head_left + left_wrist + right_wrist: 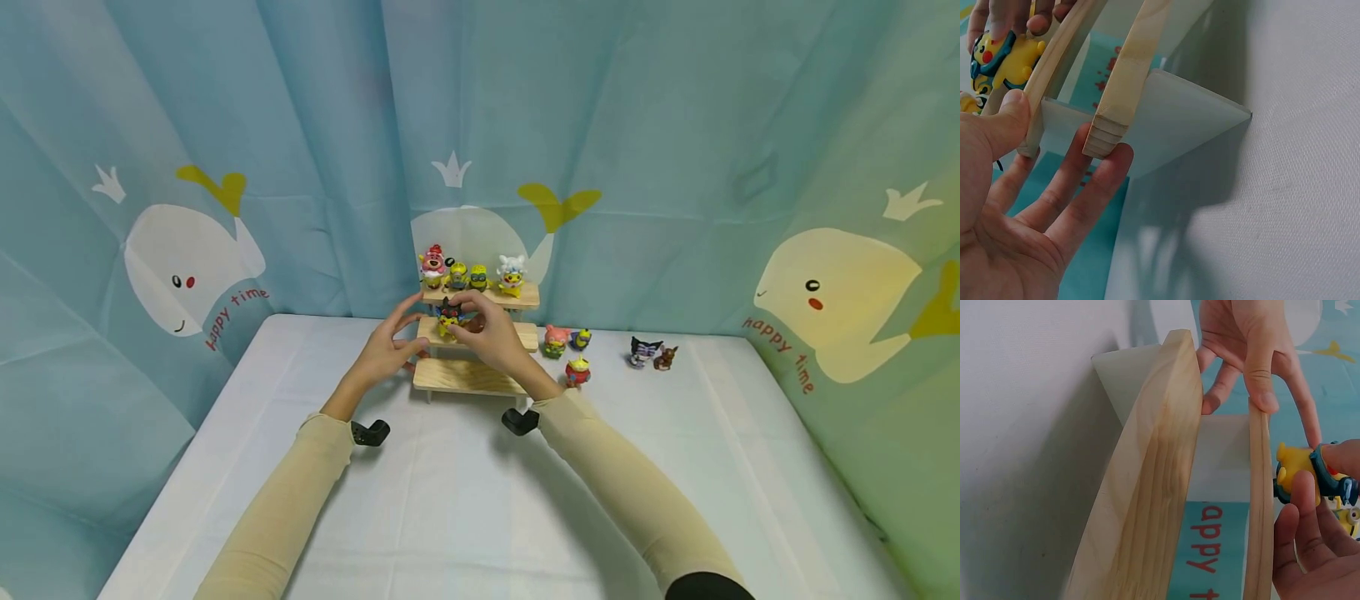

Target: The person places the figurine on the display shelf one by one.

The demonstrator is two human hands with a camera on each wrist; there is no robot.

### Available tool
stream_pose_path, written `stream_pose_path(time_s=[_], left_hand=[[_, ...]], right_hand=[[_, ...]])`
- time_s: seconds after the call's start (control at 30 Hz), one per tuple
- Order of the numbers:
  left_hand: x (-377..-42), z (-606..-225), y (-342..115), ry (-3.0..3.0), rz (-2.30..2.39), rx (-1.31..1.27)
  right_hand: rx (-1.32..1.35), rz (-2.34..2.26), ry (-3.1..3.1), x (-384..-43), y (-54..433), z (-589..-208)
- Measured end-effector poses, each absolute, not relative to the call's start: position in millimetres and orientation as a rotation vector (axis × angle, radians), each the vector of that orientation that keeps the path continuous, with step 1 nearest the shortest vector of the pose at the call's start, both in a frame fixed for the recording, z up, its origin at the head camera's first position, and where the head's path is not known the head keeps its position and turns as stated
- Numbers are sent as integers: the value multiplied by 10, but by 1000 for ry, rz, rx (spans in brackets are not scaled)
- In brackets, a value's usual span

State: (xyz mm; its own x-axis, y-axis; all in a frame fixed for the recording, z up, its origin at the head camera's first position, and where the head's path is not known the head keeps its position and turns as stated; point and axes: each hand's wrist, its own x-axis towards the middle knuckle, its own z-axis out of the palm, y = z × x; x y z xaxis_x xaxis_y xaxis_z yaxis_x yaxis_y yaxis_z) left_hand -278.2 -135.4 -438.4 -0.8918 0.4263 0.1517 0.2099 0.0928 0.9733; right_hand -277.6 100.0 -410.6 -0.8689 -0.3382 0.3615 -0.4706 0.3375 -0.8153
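- While two cream sleeves (615, 475) reach over the white table (450, 517), a dark device (371, 432) juts out at each wrist.
- Next comes the pale-grained bottom step (465, 377) of a wooden stand.
- Spread wide, the left hand (381, 354) has its thumb against the end of the middle step (528, 337) and fingertips at the bottom one.
- Thumb and fingers of the right hand (491, 333) pinch a yellow figure (451, 320) with a dark hat at the middle step's left part; I cannot tell whether its feet touch wood.
- Right of the stand, on the table: a red figure (577, 372), a pink-and-green figure (555, 342), others farther right.
- Along the top step (530, 296) stand four figures, the rightmost a white-hooded figure (512, 277).
- Behind hangs a blue curtain (510, 83) printed with whales.
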Motion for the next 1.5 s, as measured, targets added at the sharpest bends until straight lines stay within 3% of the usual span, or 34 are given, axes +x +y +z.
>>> stream_pose_path(time_s=[1.5], left_hand=[[-2751, -4356, -1339, 2207, 1894, 634]], right_hand=[[793, 1470, -2477, -2798, 928, -4163]])
